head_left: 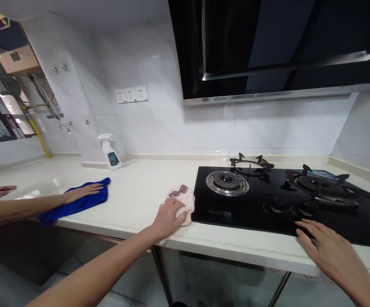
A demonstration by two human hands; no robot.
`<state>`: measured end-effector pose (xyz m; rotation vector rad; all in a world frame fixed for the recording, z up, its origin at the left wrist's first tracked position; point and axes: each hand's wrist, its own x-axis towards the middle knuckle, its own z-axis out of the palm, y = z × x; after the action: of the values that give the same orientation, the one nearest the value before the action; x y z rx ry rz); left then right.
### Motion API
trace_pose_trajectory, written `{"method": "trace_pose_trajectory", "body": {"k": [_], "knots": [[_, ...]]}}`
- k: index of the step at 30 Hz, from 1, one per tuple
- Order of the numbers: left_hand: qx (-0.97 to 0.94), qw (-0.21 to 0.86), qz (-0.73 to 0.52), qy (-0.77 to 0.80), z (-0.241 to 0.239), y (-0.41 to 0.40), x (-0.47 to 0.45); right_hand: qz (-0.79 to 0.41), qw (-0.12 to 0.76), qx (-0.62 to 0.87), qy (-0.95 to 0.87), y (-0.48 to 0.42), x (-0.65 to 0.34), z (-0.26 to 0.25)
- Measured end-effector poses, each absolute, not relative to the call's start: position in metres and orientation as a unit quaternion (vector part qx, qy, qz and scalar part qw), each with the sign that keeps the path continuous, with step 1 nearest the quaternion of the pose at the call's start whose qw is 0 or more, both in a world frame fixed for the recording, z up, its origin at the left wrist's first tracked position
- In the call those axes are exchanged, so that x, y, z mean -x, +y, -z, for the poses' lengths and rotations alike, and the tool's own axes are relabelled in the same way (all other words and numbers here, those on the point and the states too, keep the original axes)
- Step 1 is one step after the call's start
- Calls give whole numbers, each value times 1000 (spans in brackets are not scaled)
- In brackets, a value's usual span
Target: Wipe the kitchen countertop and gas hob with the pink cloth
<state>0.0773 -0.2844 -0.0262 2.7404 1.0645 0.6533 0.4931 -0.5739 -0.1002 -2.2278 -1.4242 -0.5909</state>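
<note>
My left hand [170, 216] presses on a crumpled pale pink cloth [187, 200], fingers bent over it, at the left edge of the black gas stove [236, 215]. Dark print shows on top of the cloth; part of it lies hidden beneath my palm. My right hand [328, 245] holds nothing. Its fingers are stretched out over the stove's front edge and the counter, close to the two control knobs [304, 209]. On the left burner [227, 182] no pan support is fitted, and a loose pan support [251, 166] stands behind it. The right burner [325, 187] has its support on.
At the left, another person's hand [84, 192] lies flat on a blue cloth [76, 209]. A white spray bottle [110, 152] stands against the wall under the sockets [131, 94]. The black range hood [268, 47] slopes out above the stove. The pale counter [146, 187] runs along the wall.
</note>
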Motion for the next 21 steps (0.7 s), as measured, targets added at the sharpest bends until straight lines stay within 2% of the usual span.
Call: {"method": "trace_pose_trajectory", "body": {"k": [5, 9, 11, 16, 21], "knots": [[-842, 188, -362, 353, 16, -285, -71, 240, 179, 808, -508, -570, -494, 99], [-823, 176, -399, 364, 2, -280, -106, 255, 189, 807, -498, -569, -495, 102], [-854, 166, -354, 344, 5, -284, -127, 268, 198, 801, -498, -569, -496, 105], [-909, 99, -143, 380, 20, -281, -164, 291, 215, 780, -510, -571, -498, 113], [-889, 96, -117, 432, 13, -225, -198, 283, 249, 769, -517, -576, -495, 110]]}}
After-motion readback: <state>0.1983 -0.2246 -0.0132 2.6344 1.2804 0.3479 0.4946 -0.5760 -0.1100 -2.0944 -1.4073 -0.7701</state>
